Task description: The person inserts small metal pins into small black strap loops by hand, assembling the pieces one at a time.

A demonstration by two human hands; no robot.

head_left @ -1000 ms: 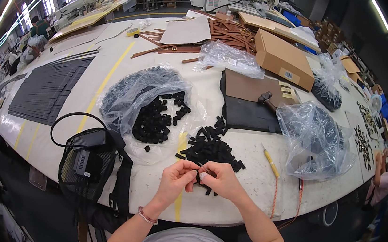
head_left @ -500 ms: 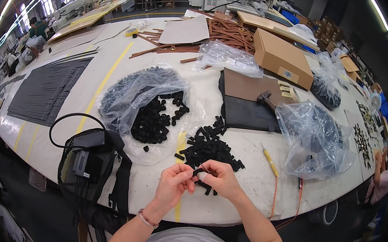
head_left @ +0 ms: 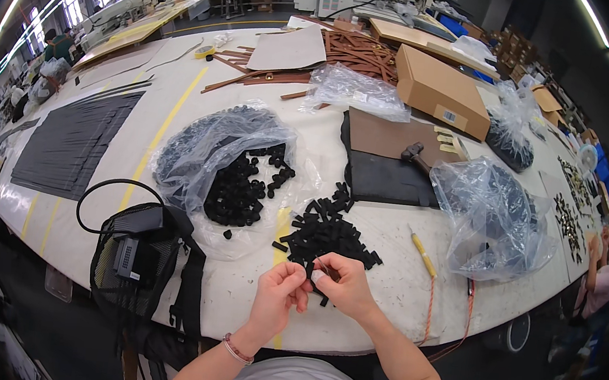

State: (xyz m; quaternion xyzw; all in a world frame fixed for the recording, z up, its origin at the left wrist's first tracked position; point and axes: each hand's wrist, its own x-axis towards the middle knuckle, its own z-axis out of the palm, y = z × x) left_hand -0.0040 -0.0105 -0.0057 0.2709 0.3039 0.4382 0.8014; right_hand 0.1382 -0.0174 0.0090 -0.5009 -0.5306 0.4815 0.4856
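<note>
Close together at the near side of the table, both my hands are pinched. My left hand (head_left: 280,291) has its thumb and forefinger pressed together, the other fingers curled. My right hand (head_left: 345,286) pinches beside it, with something whitish on its thumb tip. Whatever lies between the fingertips is mostly hidden and blends with the dark heap behind. Just beyond my hands is a pile of short black tube-like pieces (head_left: 329,236). Left of that, small black round pieces (head_left: 235,196) spill from a clear plastic bag (head_left: 198,142).
A yellow-handled pointed tool (head_left: 424,254) lies right of the pile. Further right stands a filled clear bag (head_left: 490,224). A hammer (head_left: 418,157) rests on brown and black sheets. A black mesh bag (head_left: 137,261) sits at the near left, a cardboard box (head_left: 442,92) at the back.
Half a second ago a small black piece showed between my fingertips; now it no longer shows clearly. My left hand has turned slightly and its fingers have closed up.
</note>
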